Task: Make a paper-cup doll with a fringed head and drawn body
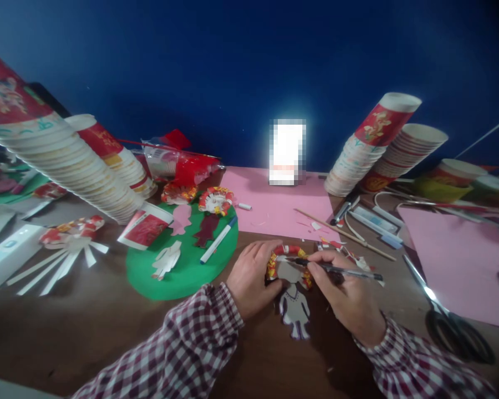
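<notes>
A grey cut-out paper doll (pixel 294 307) lies on the table before me, with dark outlines and dotted lines at its neck. Curled paper in red and yellow (pixel 289 250) rings its head. My left hand (pixel 255 280) holds the doll's left side, fingers bent over the ring and thumb beside the head. In my right hand (pixel 349 288) is a pen (pixel 353 271), closed between thumb and fingers, its tip at the top of the head. Left of my hands, a green paper disc (pixel 183 285) carries a white marker (pixel 218 241), several paper cut-outs and curled paper pieces.
Tall paper cup stacks stand at left (pixel 87 172) and right (pixel 360 149). Black-handled scissors (pixel 449 321) lie right of my right hand. A wooden stick (pixel 357 238) crosses a pink sheet (pixel 253 216). A bright, pixelated upright object (pixel 286 152) stands at the back.
</notes>
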{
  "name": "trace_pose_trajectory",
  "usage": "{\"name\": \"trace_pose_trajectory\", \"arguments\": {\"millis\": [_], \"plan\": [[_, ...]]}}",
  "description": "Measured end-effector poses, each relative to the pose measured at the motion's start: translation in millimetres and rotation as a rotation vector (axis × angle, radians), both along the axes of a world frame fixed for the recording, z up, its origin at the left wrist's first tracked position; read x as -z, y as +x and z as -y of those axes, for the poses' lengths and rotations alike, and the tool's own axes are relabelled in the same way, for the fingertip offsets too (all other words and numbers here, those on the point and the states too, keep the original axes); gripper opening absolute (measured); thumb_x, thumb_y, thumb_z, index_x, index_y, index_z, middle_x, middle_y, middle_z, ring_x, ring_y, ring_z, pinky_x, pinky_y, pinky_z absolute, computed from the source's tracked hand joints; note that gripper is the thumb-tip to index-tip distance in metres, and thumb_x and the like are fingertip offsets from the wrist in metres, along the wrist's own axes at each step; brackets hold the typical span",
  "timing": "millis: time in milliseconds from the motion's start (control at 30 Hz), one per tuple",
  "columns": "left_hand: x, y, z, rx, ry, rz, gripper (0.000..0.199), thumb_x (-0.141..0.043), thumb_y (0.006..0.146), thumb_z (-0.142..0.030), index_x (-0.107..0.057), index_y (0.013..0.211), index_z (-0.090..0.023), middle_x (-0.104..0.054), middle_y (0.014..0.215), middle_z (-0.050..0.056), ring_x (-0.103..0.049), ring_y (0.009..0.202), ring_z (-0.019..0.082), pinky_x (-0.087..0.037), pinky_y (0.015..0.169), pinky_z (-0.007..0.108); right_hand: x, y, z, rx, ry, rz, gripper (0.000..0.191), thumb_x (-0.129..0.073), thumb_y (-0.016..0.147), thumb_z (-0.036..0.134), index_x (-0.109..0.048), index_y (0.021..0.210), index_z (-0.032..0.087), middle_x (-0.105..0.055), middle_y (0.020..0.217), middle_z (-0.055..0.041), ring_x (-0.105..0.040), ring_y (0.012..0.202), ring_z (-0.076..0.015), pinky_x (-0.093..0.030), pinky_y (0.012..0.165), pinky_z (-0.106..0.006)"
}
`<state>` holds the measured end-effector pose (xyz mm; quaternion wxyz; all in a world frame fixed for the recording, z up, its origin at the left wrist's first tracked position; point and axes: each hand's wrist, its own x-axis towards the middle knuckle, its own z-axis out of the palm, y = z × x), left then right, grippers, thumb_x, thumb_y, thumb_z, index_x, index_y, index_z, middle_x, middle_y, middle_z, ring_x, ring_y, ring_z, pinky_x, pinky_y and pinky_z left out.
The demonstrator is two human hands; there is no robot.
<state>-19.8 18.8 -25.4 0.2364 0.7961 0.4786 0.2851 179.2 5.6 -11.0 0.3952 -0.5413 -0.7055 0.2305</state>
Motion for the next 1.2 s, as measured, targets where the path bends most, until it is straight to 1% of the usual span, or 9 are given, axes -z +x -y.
{"name": "trace_pose_trajectory", "arguments": {"millis": [200, 300, 433, 633, 800, 900, 1067, 1133, 1200], "plan": [[-0.6, 0, 0, 0.004, 0.010, 0.000, 0.066, -0.069, 0.069, -0.021, -0.040, 0.128, -0.020, -0.054, 0.126, 0.006, -0.048, 0.117, 0.024, -0.037, 0.103, 0.041, 1.5, 2, 0, 0.040, 0.104, 0.026, 0.009, -0.057, 0.086, 0.028, -0.061, 0.084, 0.020, -0.060, 0.084, -0.0027, -0.056, 0.083, -0.0179, -0.043, 0.076, -0.032], [-1.1, 0, 0, 0.001, 0.010, -0.003, 0.066, -0.069, 0.069, -0.021, -0.040, 0.128, -0.020, -0.055, 0.125, 0.006, -0.049, 0.116, 0.024, -0.038, 0.103, 0.042, 1.1, 1, -1, 0.054, 0.085, 0.009, 0.010, -0.055, 0.086, 0.028, -0.060, 0.082, 0.020, -0.059, 0.082, -0.0024, -0.056, 0.080, -0.0175, -0.044, 0.075, -0.032], [-1.1, 0, 0, 0.007, 0.013, -0.008, 0.066, -0.070, 0.069, -0.022, -0.040, 0.127, -0.020, -0.055, 0.125, 0.006, -0.048, 0.116, 0.024, -0.038, 0.103, 0.042, 0.6, 1, -2, 0.000, 0.068, -0.008, 0.011, -0.054, 0.087, 0.027, -0.059, 0.081, 0.020, -0.060, 0.080, -0.0023, -0.057, 0.078, -0.0174, -0.045, 0.073, -0.032], [-0.8, 0, 0, 0.009, 0.010, -0.016, 0.066, -0.070, 0.068, -0.021, -0.040, 0.127, -0.020, -0.055, 0.124, 0.006, -0.049, 0.115, 0.023, -0.038, 0.102, 0.041, 1.5, 4, 1, -0.019, 0.149, -0.100, 0.015, -0.054, 0.089, 0.023, -0.063, 0.101, 0.021, -0.065, 0.097, -0.0050, -0.062, 0.089, -0.0180, -0.050, 0.079, -0.034], [-0.9, 0, 0, 0.017, 0.043, -0.018, 0.066, -0.067, 0.068, -0.020, -0.039, 0.127, -0.020, -0.055, 0.124, 0.007, -0.050, 0.114, 0.023, -0.039, 0.102, 0.041, -1.8, 6, -3, 0.046, 0.222, -0.071, 0.017, -0.054, 0.089, 0.021, -0.063, 0.103, 0.020, -0.068, 0.093, -0.0060, -0.065, 0.088, -0.0187, -0.052, 0.079, -0.034], [-0.5, -1, 0, 0.021, 0.044, -0.026, 0.067, -0.068, 0.068, -0.021, -0.039, 0.128, -0.020, -0.055, 0.124, 0.008, -0.050, 0.114, 0.025, -0.039, 0.101, 0.042, -2.4, 9, -5, 0.070, 0.209, -0.049, 0.021, -0.055, 0.087, 0.025, -0.062, 0.106, 0.019, -0.068, 0.096, -0.0072, -0.065, 0.089, -0.0195, -0.052, 0.080, -0.035], [-1.2, -1, 0, 0.016, 0.038, -0.024, 0.066, -0.067, 0.068, -0.022, -0.040, 0.128, -0.019, -0.055, 0.125, 0.008, -0.050, 0.114, 0.025, -0.039, 0.102, 0.043, -4.3, 16, -9, 0.102, 0.193, -0.075, 0.032, -0.041, 0.094, 0.030, -0.058, 0.119, 0.019, -0.066, 0.111, -0.0096, -0.063, 0.097, -0.0214, -0.051, 0.084, -0.038], [-1.4, -1, 0, 0.021, 0.037, -0.021, 0.065, -0.066, 0.069, -0.022, -0.040, 0.128, -0.019, -0.055, 0.125, 0.008, -0.051, 0.114, 0.025, -0.040, 0.101, 0.043, -9.8, 22, -10, 0.119, 0.237, -0.012, 0.031, -0.039, 0.094, 0.029, -0.059, 0.116, 0.019, -0.067, 0.108, -0.0088, -0.064, 0.096, -0.0209, -0.051, 0.085, -0.037], [-0.8, -2, 0, 0.028, 0.039, -0.018, 0.065, -0.067, 0.069, -0.024, -0.040, 0.129, -0.019, -0.055, 0.125, 0.008, -0.051, 0.114, 0.026, -0.040, 0.101, 0.045, -17.0, 29, -9, 0.115, 0.281, 0.143, 0.027, -0.042, 0.093, 0.026, -0.060, 0.111, 0.019, -0.068, 0.105, -0.0083, -0.063, 0.097, -0.0213, -0.049, 0.087, -0.037]]}}
